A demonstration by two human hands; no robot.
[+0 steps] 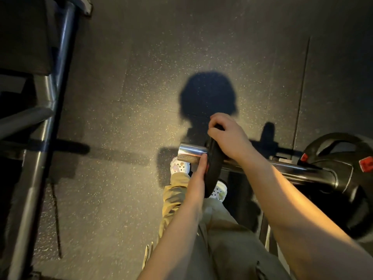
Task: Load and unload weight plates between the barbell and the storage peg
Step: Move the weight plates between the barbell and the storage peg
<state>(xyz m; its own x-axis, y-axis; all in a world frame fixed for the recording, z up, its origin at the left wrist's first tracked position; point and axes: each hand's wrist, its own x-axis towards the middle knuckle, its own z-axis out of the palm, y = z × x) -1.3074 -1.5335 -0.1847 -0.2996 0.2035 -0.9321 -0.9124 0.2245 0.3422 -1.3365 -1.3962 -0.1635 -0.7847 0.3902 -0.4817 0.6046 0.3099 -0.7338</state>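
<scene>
A small black weight plate (214,164) sits edge-on around the chrome barbell sleeve (191,153), close to the sleeve's open left end. My right hand (228,136) grips the plate's top rim with curled fingers. My left hand (196,178) holds the plate's lower near rim, thumb toward the sleeve. Farther right on the same bar (292,170) sits a large black plate (347,184) with red marks. No storage peg can be made out.
A steel rack frame (46,110) with slanted tubes fills the left side. The dark speckled rubber floor (131,98) spreads ahead. My feet in white shoes (180,165) stand right below the sleeve end.
</scene>
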